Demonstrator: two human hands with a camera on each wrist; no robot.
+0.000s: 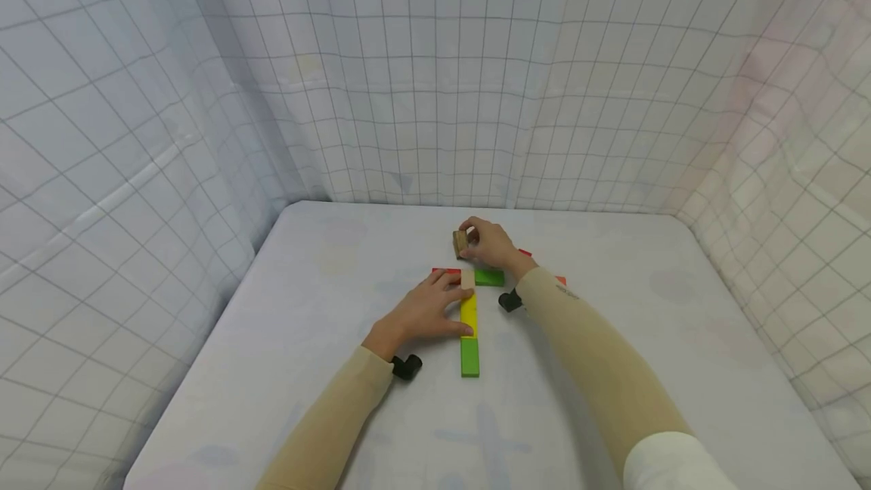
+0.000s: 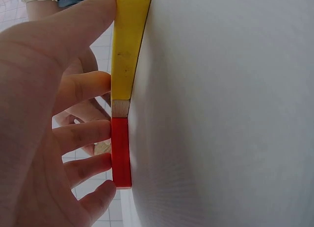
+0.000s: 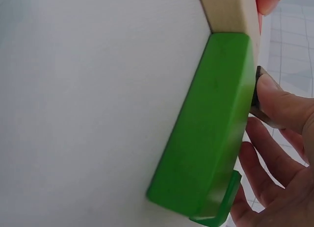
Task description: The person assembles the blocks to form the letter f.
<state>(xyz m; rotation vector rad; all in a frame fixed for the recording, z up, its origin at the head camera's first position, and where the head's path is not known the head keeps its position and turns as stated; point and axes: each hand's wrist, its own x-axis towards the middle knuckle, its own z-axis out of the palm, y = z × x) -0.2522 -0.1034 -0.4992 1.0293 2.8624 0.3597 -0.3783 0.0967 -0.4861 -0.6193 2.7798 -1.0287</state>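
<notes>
On the white table a line of blocks forms a T: a yellow block, a green block at its near end, and a pale wooden block at the far end between a red block and another green block. My left hand has its fingers spread along the left side; in the left wrist view the fingertips touch the yellow and red blocks. Beyond the crossbar, my right hand pinches a brown wooden block between thumb and fingers. A smaller green piece shows behind the large green block in the right wrist view.
Partly hidden behind the right forearm are a red piece and an orange-red piece. Black wrist devices sit under both wrists. Grid-patterned curtains enclose the table at the back and sides.
</notes>
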